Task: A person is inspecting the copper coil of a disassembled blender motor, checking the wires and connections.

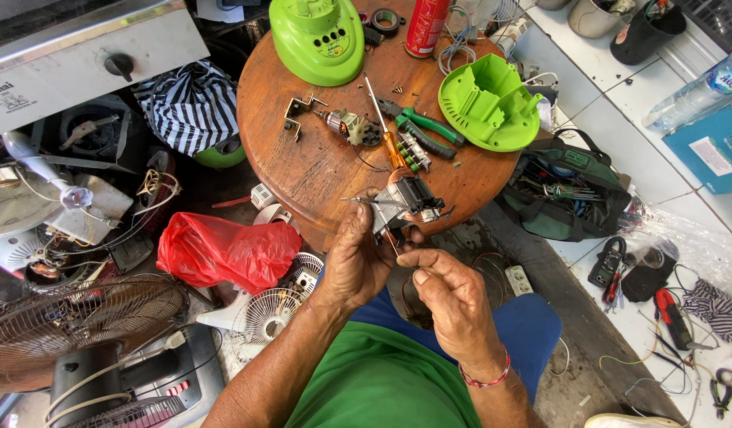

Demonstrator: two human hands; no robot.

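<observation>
Green shirt cloth and blue trousers fill the bottom of the view, and just above them the right hand (453,297) has its grip pinched on a thin copper wire (398,247) that runs up to the motor stator (406,202). The left hand (358,257) wraps its grip round that stator, a blocky dark steel core with shiny copper windings, held over the near edge of the round wooden counter (303,166).

That wire looks hair-fine (and probably brittle): a sharp tug could likely snap it at the winding, or scrape its coating on the hard core edges. With the stator hanging past the rim, a loosened hold might drop it among the fan grilles (275,313) and the crinkled red plastic bag (227,250) on the floor.

On the grained counter lie an orange-handled screwdriver (386,131), green-handled pliers (425,127), a small rotor (346,124) and two glossy lime-green plastic housings (489,103).
</observation>
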